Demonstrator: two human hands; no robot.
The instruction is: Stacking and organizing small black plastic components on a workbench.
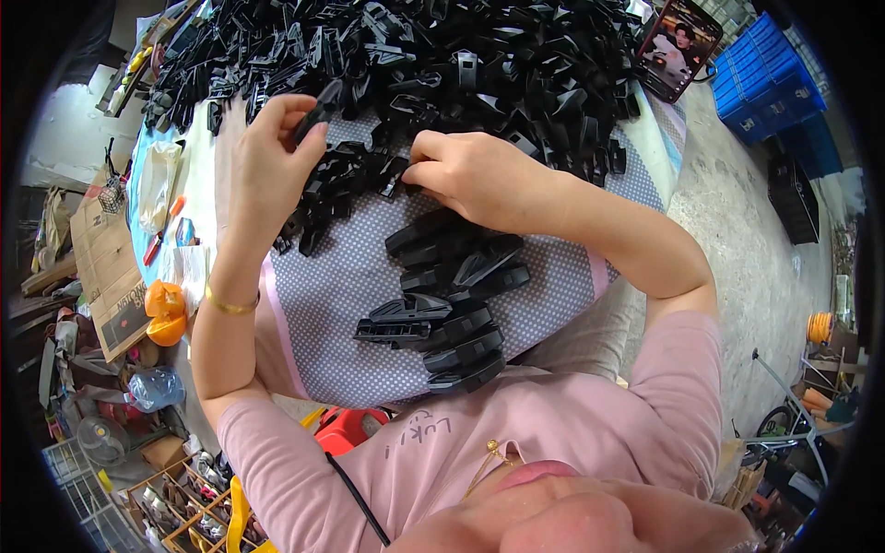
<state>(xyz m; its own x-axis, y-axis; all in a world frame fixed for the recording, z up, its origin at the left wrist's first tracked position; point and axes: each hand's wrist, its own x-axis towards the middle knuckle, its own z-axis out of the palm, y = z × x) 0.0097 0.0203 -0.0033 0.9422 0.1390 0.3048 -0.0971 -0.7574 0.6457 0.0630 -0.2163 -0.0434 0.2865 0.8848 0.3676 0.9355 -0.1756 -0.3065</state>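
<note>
Black plastic makes up most of what lies on the table (318, 346), which is spread with a grey-blue dotted cloth (341, 267) edged in pink. The left hand (274, 147), over the left part of the table, grasps one black plastic piece (322, 108) between thumb and fingers, the piece tilted with its upper end leaning right. The right hand (470, 177) reaches in from the right, thumb and fingers drawn together at a small cluster of black parts (336, 189) in the middle; whether they grip one of these cannot be told, as the fingertips merge with the dark parts. A gold bracelet (230, 305) circles the left wrist.

Across the far side spreads a large heap of black parts (415, 55), jumbled at many angles. Nearer the person, below the right hand, more black pieces (461, 324) lie close together in a rough column, several overlapping.

At the far right corner a phone (678, 48) stands tilted, its screen lit. Beyond it, on the right, is a blue crate (767, 78). At the left edge, two orange rounded objects (166, 313) sit touching, near a brown cardboard sheet (112, 276). Farther left and nearer is a clear bluish bottle (155, 389).
</note>
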